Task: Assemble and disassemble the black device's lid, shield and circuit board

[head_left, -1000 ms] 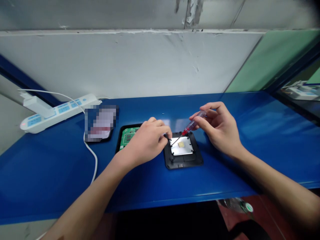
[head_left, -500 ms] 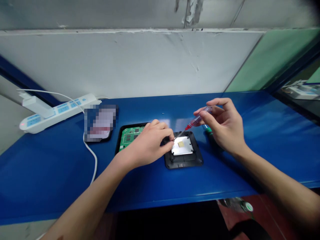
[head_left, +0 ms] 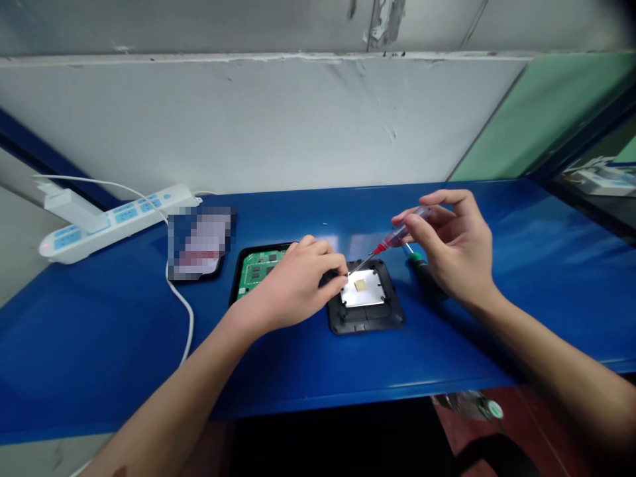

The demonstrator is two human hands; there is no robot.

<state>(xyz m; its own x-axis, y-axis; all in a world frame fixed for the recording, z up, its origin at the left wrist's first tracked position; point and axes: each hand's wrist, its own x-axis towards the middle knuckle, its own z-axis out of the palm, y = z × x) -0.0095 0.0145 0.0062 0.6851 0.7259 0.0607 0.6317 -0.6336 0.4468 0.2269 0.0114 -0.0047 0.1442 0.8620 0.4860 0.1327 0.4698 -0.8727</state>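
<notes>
My right hand (head_left: 454, 248) grips a small screwdriver (head_left: 403, 232) with a clear purplish handle and a red collar. Its thin shaft slants down leftward to the fingertips of my left hand (head_left: 305, 281). Those left fingers are pinched together at the tip, and what they hold is too small to make out. Beneath the tip lies a black plastic cover (head_left: 368, 321) carrying a silver metal plate (head_left: 350, 297), with a tan square pad (head_left: 360, 285) in its middle. Left of it, partly behind my left hand, a green circuit board (head_left: 253, 271) sits in a black housing.
A second screwdriver (head_left: 417, 262) with a green and dark handle lies under my right hand. At the left are a blurred phone (head_left: 203, 245), a white cable (head_left: 186, 311) and a power strip (head_left: 124, 218). A tiny metal piece (head_left: 324, 224) lies behind the cover.
My right hand and the screwdriver have shifted slightly right and up. My left hand stays nearly in place, still pinched by the screwdriver's tip.
</notes>
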